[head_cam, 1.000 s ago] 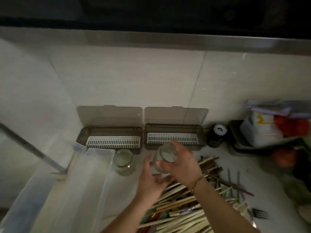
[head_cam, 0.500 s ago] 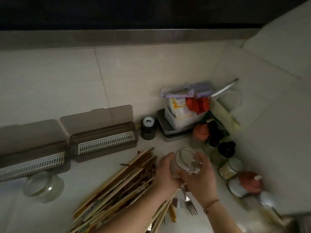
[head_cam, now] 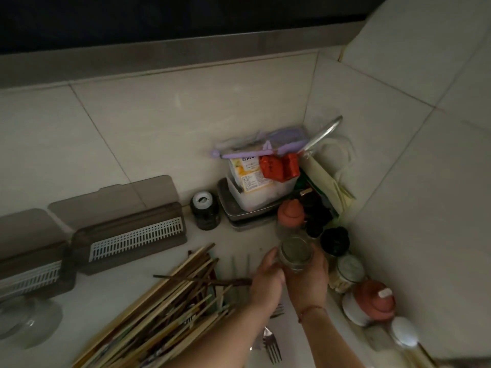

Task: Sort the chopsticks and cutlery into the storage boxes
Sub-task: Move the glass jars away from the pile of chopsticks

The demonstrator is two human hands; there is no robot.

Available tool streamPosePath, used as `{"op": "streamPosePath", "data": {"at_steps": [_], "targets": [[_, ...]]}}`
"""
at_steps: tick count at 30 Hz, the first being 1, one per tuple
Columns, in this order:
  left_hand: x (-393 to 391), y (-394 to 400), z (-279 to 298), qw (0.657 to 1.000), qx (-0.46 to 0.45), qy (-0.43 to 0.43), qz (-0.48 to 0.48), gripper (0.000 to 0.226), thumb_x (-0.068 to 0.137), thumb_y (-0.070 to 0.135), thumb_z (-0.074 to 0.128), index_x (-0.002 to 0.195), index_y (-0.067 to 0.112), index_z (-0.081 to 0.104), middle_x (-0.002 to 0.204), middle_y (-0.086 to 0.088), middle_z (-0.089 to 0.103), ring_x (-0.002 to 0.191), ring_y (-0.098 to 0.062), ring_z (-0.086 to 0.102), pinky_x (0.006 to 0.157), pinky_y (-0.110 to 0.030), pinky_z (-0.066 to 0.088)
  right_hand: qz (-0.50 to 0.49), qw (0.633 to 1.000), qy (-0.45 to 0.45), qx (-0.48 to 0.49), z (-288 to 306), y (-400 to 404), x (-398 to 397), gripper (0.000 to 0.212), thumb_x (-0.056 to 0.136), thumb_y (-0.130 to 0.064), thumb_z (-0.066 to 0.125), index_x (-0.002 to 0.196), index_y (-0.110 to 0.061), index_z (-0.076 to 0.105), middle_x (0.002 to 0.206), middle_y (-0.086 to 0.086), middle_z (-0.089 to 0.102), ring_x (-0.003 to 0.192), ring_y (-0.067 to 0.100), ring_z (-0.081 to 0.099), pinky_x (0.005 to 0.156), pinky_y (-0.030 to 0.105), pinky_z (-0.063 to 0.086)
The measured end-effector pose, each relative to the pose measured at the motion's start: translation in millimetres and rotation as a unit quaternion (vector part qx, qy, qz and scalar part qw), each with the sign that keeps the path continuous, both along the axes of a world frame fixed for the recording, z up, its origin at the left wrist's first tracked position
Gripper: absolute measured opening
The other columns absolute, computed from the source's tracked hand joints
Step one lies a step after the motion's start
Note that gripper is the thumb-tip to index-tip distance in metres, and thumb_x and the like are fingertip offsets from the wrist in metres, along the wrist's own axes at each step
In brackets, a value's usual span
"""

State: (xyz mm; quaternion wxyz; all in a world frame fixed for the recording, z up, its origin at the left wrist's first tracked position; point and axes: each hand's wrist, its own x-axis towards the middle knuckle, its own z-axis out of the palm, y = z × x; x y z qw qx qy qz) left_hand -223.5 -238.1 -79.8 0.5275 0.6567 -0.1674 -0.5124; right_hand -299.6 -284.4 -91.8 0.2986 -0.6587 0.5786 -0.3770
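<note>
1. Since half a second ago my two hands have carried the glass jar (head_cam: 295,254) further to the right, toward the corner of the counter (head_cam: 233,243), and the chopsticks (head_cam: 170,301) now lie more to my left.
2. My right hand (head_cam: 309,281) has its grip closed around the jar from the right side and from below, fingers curled on the glass.
3. My left hand (head_cam: 267,278) holds the same jar from the left, the thumb on its side.
4. The jar is upright, its open mouth to the camera, just in front of the small bottle with an orange cap (head_cam: 289,215).
5. The chopsticks lie in a loose heap on the counter, near my left forearm.
6. Some forks (head_cam: 272,346) lie beside the heap, partly under my arms.
7. Two storage boxes (head_cam: 130,235) stand open at the wall, lids up, each with a white slotted insert; the second box (head_cam: 32,272) is at the left edge.
8. Another glass jar (head_cam: 26,321) stands in front of the left box.
9. A dark jar with a white lid (head_cam: 204,209) stands just right of the boxes.
</note>
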Motion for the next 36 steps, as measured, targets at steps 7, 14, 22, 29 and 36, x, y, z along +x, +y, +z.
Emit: {"op": "streamPosePath", "data": {"at_steps": [7, 14, 22, 29, 36], "targets": [[-6, -2, 3, 1.0, -0.001, -0.018, 0.009, 0.052, 0.072, 0.002, 0.047, 0.116, 0.029, 0.059, 0.09, 0.009, 0.071, 0.091, -0.006, 0.063, 0.083, -0.019, 0.048, 0.023, 0.999, -0.031, 0.021, -5, 4, -11, 0.077, 0.066, -0.008, 0.082, 0.134, -0.008, 0.045, 0.128, 0.011, 0.056, 0.118, 0.025, 0.053, 0.098, 0.032, 0.043], [-8, 7, -5, 0.999, -0.008, -0.035, 0.001, 0.046, 0.074, 0.022, 0.052, 0.108, 0.053, 0.058, 0.124, 0.014, 0.061, 0.121, -0.004, 0.052, 0.109, -0.037, 0.039, -0.001, 0.984, -0.109, 0.141, -13, 43, -18, 0.064, 0.081, -0.001, 0.066, 0.138, -0.017, 0.042, 0.131, 0.004, 0.056, 0.121, 0.022, 0.054, 0.098, 0.041, 0.047], [-6, 4, 3, 0.996, -0.026, -0.047, -0.07, 0.061, 0.084, -0.004, 0.041, 0.122, 0.044, 0.047, 0.122, 0.023, 0.051, 0.13, -0.012, 0.046, 0.113, -0.038, 0.035, 0.015, 0.982, -0.105, 0.159, -17, 30, -16, 0.064, 0.083, 0.004, 0.056, 0.14, -0.02, 0.04, 0.135, 0.0, 0.054, 0.126, 0.016, 0.05, 0.101, 0.04, 0.046], [23, 48, 20, 0.997, -0.017, -0.063, -0.036, 0.055, 0.075, 0.02, 0.049, 0.128, 0.033, 0.057, 0.124, 0.005, 0.06, 0.118, -0.018, 0.057, 0.105, -0.036, 0.044, -0.035, 0.995, -0.073, 0.055, -1, 59, -1, 0.034, 0.077, 0.002, 0.068, 0.105, -0.016, 0.062, 0.094, 0.002, 0.058, 0.083, 0.018, 0.062, 0.064, 0.03, 0.049], [124, 175, 37, 0.982, -0.068, -0.042, 0.169, 0.022, 0.097, 0.002, 0.049, 0.113, 0.01, 0.061, 0.103, -0.009, 0.07, 0.08, -0.016, 0.068, 0.072, -0.027, 0.057, 0.282, 0.956, -0.06, 0.052, 27, 122, 109, 0.026, 0.082, -0.004, 0.066, 0.093, -0.027, 0.066, 0.088, -0.012, 0.068, 0.081, 0.0, 0.063, 0.074, 0.014, 0.048]]}}
